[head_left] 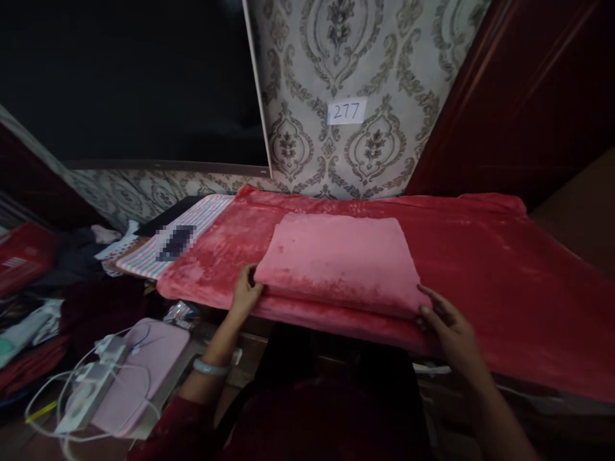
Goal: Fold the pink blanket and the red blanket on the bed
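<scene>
A pink folded cloth (341, 256), perhaps a towel or a small blanket, lies flat on a red plush blanket (480, 282) that covers the table. Its near edge runs parallel to the table's front. My left hand (247, 291) pinches the near left corner between thumb and fingers. At the near right corner, my right hand (449, 323) grips the edge, thumb on the near side and fingers behind. The underside of the cloth and some of my fingertips are hidden.
Left on the table is a striped cloth (211, 208) with a blurred dark item (177, 243). A large television screen (144, 83) hangs behind. On the lower left, a power strip (91, 390) with white cables rests by a pink box (148, 371). A paper marked 277 (346, 111) is on the wall.
</scene>
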Demonstrator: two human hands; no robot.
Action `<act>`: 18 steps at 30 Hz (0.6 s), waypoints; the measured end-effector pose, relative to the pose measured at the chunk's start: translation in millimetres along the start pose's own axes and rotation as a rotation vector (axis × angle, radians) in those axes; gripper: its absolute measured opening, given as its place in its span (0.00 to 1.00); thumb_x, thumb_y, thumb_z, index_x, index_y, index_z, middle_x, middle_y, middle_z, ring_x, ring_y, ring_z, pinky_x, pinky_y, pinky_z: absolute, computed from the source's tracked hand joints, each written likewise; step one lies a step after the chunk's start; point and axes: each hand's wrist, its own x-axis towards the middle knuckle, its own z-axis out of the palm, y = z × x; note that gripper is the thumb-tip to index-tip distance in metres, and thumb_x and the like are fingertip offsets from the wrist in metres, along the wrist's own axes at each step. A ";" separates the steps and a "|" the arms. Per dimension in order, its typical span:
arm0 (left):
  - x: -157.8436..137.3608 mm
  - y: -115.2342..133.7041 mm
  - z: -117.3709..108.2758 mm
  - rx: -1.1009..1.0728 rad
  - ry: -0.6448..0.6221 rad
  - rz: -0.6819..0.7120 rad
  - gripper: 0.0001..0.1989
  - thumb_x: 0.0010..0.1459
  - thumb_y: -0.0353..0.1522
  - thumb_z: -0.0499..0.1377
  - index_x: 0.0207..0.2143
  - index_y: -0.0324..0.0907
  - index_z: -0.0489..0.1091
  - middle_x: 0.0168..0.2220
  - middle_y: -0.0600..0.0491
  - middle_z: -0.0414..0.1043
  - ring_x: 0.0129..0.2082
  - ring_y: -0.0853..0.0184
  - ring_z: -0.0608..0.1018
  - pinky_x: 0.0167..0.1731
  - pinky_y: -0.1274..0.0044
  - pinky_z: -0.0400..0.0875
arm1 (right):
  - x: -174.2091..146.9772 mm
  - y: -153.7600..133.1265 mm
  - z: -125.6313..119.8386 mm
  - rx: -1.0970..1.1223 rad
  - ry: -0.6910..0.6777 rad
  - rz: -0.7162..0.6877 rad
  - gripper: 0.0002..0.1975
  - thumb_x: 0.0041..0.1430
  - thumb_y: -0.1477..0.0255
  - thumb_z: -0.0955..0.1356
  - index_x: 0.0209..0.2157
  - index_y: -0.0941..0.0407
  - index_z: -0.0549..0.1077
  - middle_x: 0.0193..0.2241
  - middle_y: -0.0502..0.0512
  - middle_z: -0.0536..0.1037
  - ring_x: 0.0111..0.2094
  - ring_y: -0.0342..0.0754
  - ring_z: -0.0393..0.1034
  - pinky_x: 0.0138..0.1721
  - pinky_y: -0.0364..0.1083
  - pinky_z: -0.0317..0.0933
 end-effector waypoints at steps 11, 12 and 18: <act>1.0 11.5 -7.0 -0.123 -0.121 -0.145 0.19 0.47 0.48 0.66 0.26 0.41 0.75 0.31 0.51 0.75 0.38 0.59 0.75 0.45 0.69 0.70 | -0.4 -11.4 4.2 -0.131 0.078 0.090 0.37 0.49 0.50 0.73 0.56 0.55 0.76 0.31 0.52 0.76 0.27 0.45 0.70 0.29 0.42 0.67; 1.2 10.8 -4.3 -0.090 -0.120 -0.123 0.19 0.48 0.48 0.66 0.27 0.41 0.75 0.32 0.51 0.75 0.39 0.59 0.75 0.45 0.69 0.70 | -0.5 -13.9 4.6 -0.159 0.105 0.091 0.37 0.48 0.49 0.73 0.56 0.55 0.77 0.33 0.53 0.77 0.29 0.46 0.71 0.30 0.42 0.68; -1.5 -0.1 -1.3 -0.021 -0.079 -0.107 0.16 0.50 0.45 0.64 0.27 0.41 0.74 0.32 0.50 0.74 0.39 0.60 0.75 0.46 0.69 0.70 | -2.2 -20.0 5.8 -0.274 0.167 0.093 0.33 0.46 0.48 0.71 0.51 0.52 0.79 0.38 0.56 0.81 0.33 0.54 0.76 0.32 0.47 0.72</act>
